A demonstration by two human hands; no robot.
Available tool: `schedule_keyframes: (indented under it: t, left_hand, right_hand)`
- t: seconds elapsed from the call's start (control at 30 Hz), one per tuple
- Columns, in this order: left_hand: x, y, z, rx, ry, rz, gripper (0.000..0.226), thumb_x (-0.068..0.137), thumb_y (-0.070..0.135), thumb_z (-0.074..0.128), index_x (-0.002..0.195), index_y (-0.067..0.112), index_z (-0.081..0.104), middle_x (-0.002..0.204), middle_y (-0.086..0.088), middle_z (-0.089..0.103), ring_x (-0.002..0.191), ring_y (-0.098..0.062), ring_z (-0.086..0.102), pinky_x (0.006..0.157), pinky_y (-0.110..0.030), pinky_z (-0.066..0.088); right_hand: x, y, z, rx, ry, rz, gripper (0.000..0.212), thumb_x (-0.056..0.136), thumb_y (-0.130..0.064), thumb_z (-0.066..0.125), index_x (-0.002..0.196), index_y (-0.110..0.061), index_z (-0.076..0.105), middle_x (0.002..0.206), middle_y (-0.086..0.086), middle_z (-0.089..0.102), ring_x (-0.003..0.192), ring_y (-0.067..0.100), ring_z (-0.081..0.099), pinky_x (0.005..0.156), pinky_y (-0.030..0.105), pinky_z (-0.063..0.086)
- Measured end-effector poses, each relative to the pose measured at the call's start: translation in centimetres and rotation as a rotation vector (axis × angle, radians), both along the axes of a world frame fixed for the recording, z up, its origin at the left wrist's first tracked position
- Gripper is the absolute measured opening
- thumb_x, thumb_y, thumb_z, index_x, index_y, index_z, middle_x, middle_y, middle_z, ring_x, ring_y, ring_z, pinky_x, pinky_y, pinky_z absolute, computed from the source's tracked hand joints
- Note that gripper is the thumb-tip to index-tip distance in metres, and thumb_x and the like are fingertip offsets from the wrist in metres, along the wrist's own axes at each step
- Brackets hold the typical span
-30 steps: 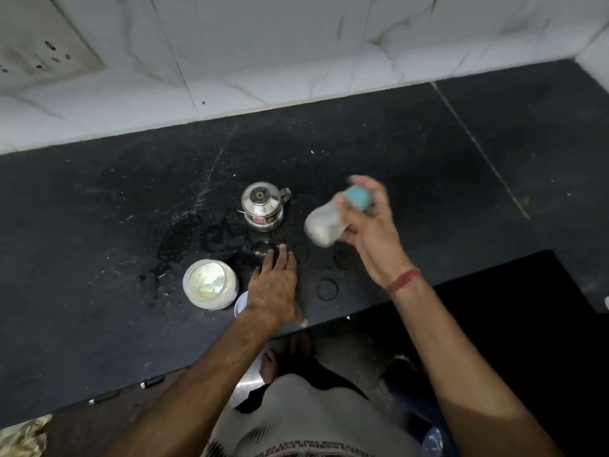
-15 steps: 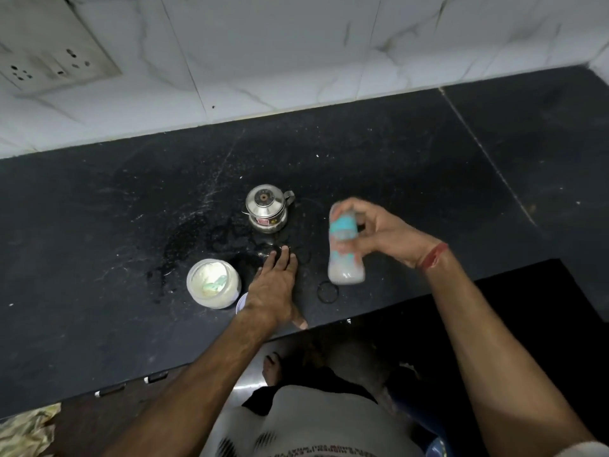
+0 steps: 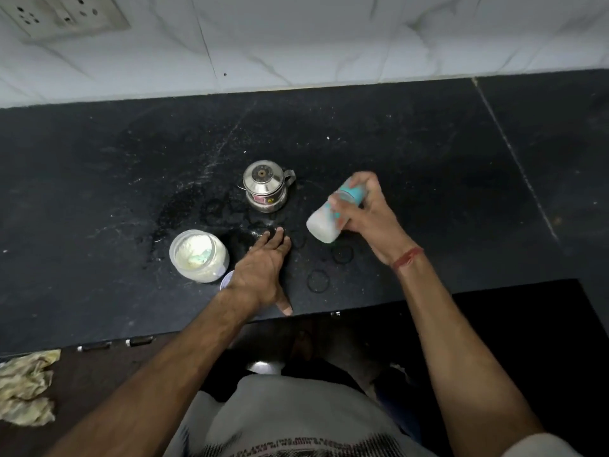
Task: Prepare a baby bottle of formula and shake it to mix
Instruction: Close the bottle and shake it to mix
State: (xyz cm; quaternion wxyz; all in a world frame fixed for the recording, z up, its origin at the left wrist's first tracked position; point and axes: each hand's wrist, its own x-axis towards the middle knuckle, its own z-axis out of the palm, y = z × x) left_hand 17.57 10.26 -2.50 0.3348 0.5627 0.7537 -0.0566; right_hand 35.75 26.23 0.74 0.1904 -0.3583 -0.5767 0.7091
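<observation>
While right hand [image 3: 365, 219] grips tilted, blurred milky baby bottle with teal collar [image 3: 329, 219] right of lidded steel pot [image 3: 265, 186], left hand [image 3: 263, 272] flat, fingers straight, on black stone bench [image 3: 99, 192] near that pot, open white powder jar [image 3: 198, 255] left of it.

Place: home kitchen.
Table: black stone table [image 3: 412, 166], wet and speckled.
Wall: white marble tiles [image 3: 329, 37], switch socket [image 3: 62, 14].
Items: steel pot [image 3: 265, 186], powder jar [image 3: 198, 255].

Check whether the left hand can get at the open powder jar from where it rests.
Probably yes: the left hand rests flat on the counter right beside the powder jar, with nothing between them.
</observation>
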Motion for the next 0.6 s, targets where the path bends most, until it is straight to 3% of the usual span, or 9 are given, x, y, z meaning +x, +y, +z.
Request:
schedule_keyframes:
  t: [0.1, 0.2, 0.3, 0.43, 0.53, 0.6]
  left_hand:
    - [0.0, 0.0, -0.1, 0.003, -0.008, 0.006, 0.172, 0.05, 0.047, 0.112, 0.18, 0.014, 0.005, 0.189, -0.003, -0.008, 0.174, -0.025, -0.009, 0.137, -0.029, -0.001]
    - [0.0, -0.1, -0.1, -0.001, 0.008, 0.002, 0.173, 0.049, 0.049, 0.112, 0.18, 0.013, 0.006, 0.189, -0.003, -0.008, 0.174, -0.027, -0.007, 0.14, -0.035, 0.003]
    - [0.1, -0.1, -0.3, 0.005, -0.004, 0.01, 0.174, 0.049, 0.051, 0.112, 0.18, 0.013, 0.004, 0.189, -0.004, -0.009, 0.174, -0.029, -0.008, 0.141, -0.047, 0.012]
    - [0.3, -0.4, -0.8, 0.019, 0.022, 0.007, 0.173, 0.053, 0.079, 0.099, 0.18, 0.013, 0.0, 0.188, -0.004, -0.012, 0.174, -0.029, -0.011, 0.141, -0.054, 0.013]
    - [1.6, -1.3, -1.1, 0.043, 0.084, 0.01, 0.173, 0.058, 0.095, 0.084, 0.179, 0.013, -0.008, 0.187, -0.004, -0.018, 0.174, -0.027, -0.015, 0.141, -0.054, 0.006]
    - [2.1, -1.6, -1.4, 0.059, 0.136, -0.006, 0.174, 0.059, 0.103, 0.074, 0.178, 0.012, -0.014, 0.186, -0.005, -0.023, 0.173, -0.028, -0.018, 0.141, -0.054, 0.003]
  right_hand:
    - [0.1, -0.2, 0.0, 0.038, -0.107, 0.242, 0.041, 0.092, -0.012, 0.087, 0.121, -0.021, 0.059, 0.13, 0.008, 0.061, 0.106, 0.023, 0.073, 0.077, 0.04, 0.065]
    - [0.6, 0.2, -0.5, 0.032, -0.02, 0.018, 0.04, 0.095, -0.014, 0.085, 0.122, -0.022, 0.057, 0.129, 0.007, 0.059, 0.11, 0.025, 0.071, 0.082, 0.044, 0.067]
    - [0.6, -0.1, -0.1, 0.029, -0.111, 0.229, 0.041, 0.091, -0.016, 0.088, 0.121, -0.025, 0.063, 0.131, 0.007, 0.061, 0.109, 0.023, 0.074, 0.083, 0.046, 0.067]
    - [0.0, -1.1, -0.7, -0.001, -0.03, -0.002, 0.039, 0.096, -0.015, 0.084, 0.124, -0.022, 0.058, 0.126, 0.004, 0.059, 0.11, 0.021, 0.071, 0.081, 0.041, 0.066]
    - [0.2, -2.1, -1.4, 0.051, -0.119, 0.225, 0.038, 0.093, -0.015, 0.088, 0.123, -0.025, 0.066, 0.138, 0.004, 0.061, 0.113, 0.022, 0.072, 0.082, 0.043, 0.067]
    - [0.3, -2.2, -1.5, 0.034, -0.064, 0.017, 0.035, 0.095, -0.017, 0.086, 0.122, -0.026, 0.065, 0.137, 0.006, 0.06, 0.115, 0.023, 0.072, 0.082, 0.043, 0.067]
